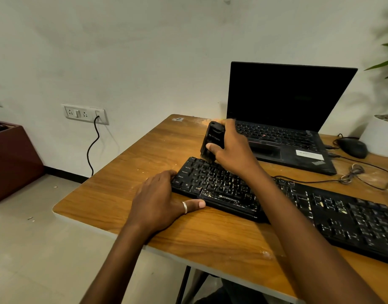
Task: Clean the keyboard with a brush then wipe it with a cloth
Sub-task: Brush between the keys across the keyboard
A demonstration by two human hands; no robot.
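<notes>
A black keyboard (298,207), speckled with pale crumbs, lies across the wooden table (123,189). My right hand (234,148) grips a black brush (211,139), whose bristles touch the keyboard's far left corner. My left hand (160,198) rests at the keyboard's left end, fingers against the side and thumb along the front edge; it wears a ring on the thumb. No cloth is in view.
An open black laptop (285,119) stands behind the keyboard. A black mouse (353,148) and tangled cables (355,174) lie at the right, beside a white plant pot (381,137). A wall socket (85,114) with a black cord is left. Crumbs dot the table.
</notes>
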